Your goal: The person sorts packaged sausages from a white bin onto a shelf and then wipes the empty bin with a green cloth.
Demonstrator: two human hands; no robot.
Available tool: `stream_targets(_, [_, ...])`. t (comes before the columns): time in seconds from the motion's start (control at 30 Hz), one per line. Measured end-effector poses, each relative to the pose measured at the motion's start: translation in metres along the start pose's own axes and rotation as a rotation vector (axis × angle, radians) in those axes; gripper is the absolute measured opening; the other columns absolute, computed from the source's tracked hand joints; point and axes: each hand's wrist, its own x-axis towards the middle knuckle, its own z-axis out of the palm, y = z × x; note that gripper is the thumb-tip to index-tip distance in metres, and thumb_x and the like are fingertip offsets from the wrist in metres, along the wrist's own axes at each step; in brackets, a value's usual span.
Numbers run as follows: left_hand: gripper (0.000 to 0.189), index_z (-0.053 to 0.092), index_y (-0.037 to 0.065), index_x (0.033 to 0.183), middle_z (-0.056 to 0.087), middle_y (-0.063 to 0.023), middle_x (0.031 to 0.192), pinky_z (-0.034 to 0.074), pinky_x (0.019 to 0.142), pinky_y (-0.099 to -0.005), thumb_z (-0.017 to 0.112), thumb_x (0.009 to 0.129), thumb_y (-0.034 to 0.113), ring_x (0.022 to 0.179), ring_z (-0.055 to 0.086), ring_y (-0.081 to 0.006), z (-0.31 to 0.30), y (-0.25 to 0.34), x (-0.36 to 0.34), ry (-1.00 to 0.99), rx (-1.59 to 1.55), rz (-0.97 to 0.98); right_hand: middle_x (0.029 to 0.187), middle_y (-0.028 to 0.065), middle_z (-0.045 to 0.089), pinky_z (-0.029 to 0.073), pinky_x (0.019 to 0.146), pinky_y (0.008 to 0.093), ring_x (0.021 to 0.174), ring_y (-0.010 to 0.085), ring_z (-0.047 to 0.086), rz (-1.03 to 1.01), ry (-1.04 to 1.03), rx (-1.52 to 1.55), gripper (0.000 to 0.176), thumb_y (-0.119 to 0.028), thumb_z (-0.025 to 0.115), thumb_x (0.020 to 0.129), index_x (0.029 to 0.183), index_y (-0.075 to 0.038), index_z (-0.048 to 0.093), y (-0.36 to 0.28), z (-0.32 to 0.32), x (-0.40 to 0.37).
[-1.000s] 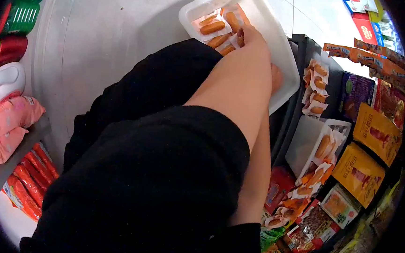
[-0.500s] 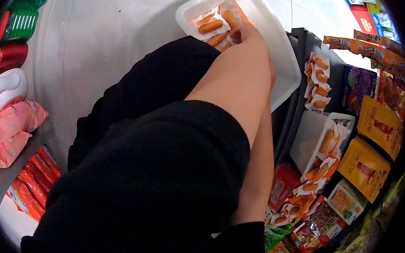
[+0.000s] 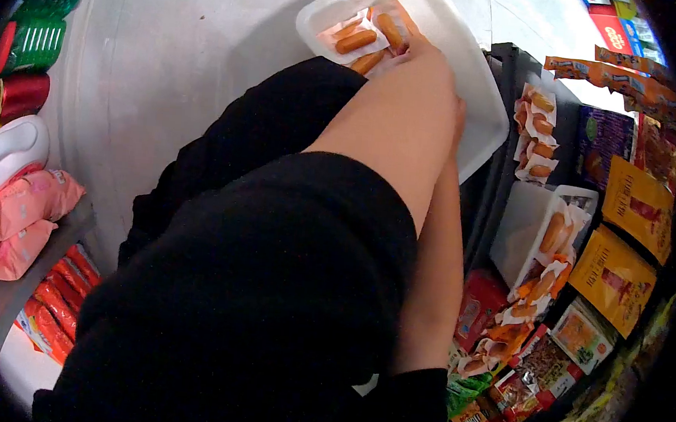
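Observation:
A white tray tilts on the floor in front of me, with several sausage snacks in paper wrappers at its far left end. My left hand reaches into it beside these snacks, fingers bent together around something small and dark reddish that I cannot make out. My right hand is mostly hidden behind my left forearm, near the tray's middle; its fingers do not show.
At right, a dark shelf edge borders more wrapped sausages, a white bin and yellow packets. Pink packages, red packs and green bottles line the left side.
My left hand has shifted slightly, and the dark reddish thing at its fingertips shows less. The view has moved a little, so the tray and shelf sit slightly farther right.

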Motion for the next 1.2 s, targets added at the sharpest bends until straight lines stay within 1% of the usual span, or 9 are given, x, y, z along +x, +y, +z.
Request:
stream_targets(0.17, [0.047,0.064,0.012,0.113,0.064,-0.0095,0.109,0.048,0.086,-0.0494,0.074,0.070,0.029,0.102,0.061,-0.0238,-0.013,-0.008,-0.032,0.093,-0.357,-0.052,0.118,0.0203,0.055,0.044,0.090,0.0382,0.106,0.0319,0.055,-0.140,0.002,0.174,0.051,-0.027,0.060,0.084,0.125,0.002,0.050,0.036,0.015,0.014])
stream_targets(0.23, [0.047,0.064,0.012,0.113,0.064,-0.0098,0.109,0.048,0.086,-0.0490,0.073,0.070,0.029,0.102,0.061,-0.0239,-0.016,-0.015,-0.043,0.107,-0.413,-0.043,0.115,0.0202,0.057,0.048,0.084,0.0362,0.099,0.0278,0.059,0.101,-0.077,0.412,0.043,-0.021,0.056,0.088,0.123,0.003,0.051,0.032,0.008,0.010])
stream_targets(0.47, [0.047,0.063,0.011,0.112,0.064,-0.0106,0.108,0.049,0.084,-0.0479,0.073,0.070,0.030,0.101,0.061,-0.0241,-0.023,-0.024,-0.069,0.128,-0.596,0.006,0.095,0.0148,0.066,0.051,0.070,0.0287,0.080,0.0195,0.064,0.294,-0.073,0.482,0.025,-0.014,0.058,0.086,0.102,0.004,0.063,0.007,-0.010,0.007])
stream_targets(0.57, [0.048,0.063,0.011,0.112,0.064,-0.0109,0.108,0.049,0.083,-0.0474,0.073,0.070,0.030,0.101,0.061,-0.0242,-0.028,-0.026,-0.077,0.138,-0.649,0.032,0.085,0.0119,0.067,0.050,0.071,0.0286,0.077,0.0182,0.063,0.273,-0.047,0.425,0.022,-0.013,0.062,0.083,0.096,0.004,0.065,0.020,-0.015,0.008])
stream_targets(0.67, [0.048,0.063,0.010,0.112,0.064,-0.0113,0.107,0.049,0.083,-0.0469,0.073,0.069,0.030,0.100,0.061,-0.0243,-0.032,-0.028,-0.087,0.145,-0.695,0.051,0.088,0.0136,0.068,0.050,0.073,0.0312,0.079,0.0208,0.065,0.206,-0.210,0.296,0.022,-0.014,0.064,0.081,0.095,0.003,0.066,0.022,-0.029,0.006])
stream_targets(0.73, [0.048,0.063,0.010,0.112,0.064,-0.0115,0.107,0.049,0.082,-0.0465,0.072,0.069,0.030,0.100,0.061,-0.0244,-0.036,-0.032,-0.097,0.159,-0.720,0.064,0.091,0.0166,0.068,0.050,0.076,0.0341,0.082,0.0258,0.066,0.088,-0.325,0.017,0.024,-0.015,0.065,0.078,0.095,0.002,0.067,0.016,-0.039,0.005])
stream_targets(0.97, [0.048,0.063,0.009,0.111,0.064,-0.0123,0.106,0.050,0.081,-0.0453,0.072,0.069,0.031,0.099,0.061,-0.0246,-0.043,-0.027,-0.104,0.166,-0.797,0.100,0.093,0.0169,0.068,0.050,0.079,0.0367,0.086,0.0297,0.066,0.096,-0.380,0.046,0.030,-0.016,0.066,0.075,0.102,-0.001,0.065,-0.019,-0.045,-0.020])
stream_targets(1.03, [0.048,0.063,0.009,0.111,0.064,-0.0126,0.106,0.050,0.080,-0.0450,0.072,0.069,0.031,0.099,0.061,-0.0246,-0.046,-0.028,-0.106,0.164,-0.807,0.112,0.094,0.0161,0.068,0.049,0.080,0.0385,0.088,0.0302,0.065,0.180,-0.505,-0.067,0.033,-0.020,0.067,0.075,0.102,-0.002,0.065,-0.037,-0.055,-0.022])
stream_targets(1.2, [0.048,0.063,0.008,0.111,0.064,-0.0131,0.105,0.050,0.079,-0.0442,0.072,0.069,0.031,0.098,0.061,-0.0248,-0.051,-0.028,-0.111,0.163,-0.834,0.139,0.095,0.0176,0.066,0.049,0.079,0.0415,0.090,0.0345,0.064,0.147,-0.412,-0.235,0.032,-0.026,0.063,0.078,0.101,-0.004,0.065,-0.021,-0.046,-0.019])
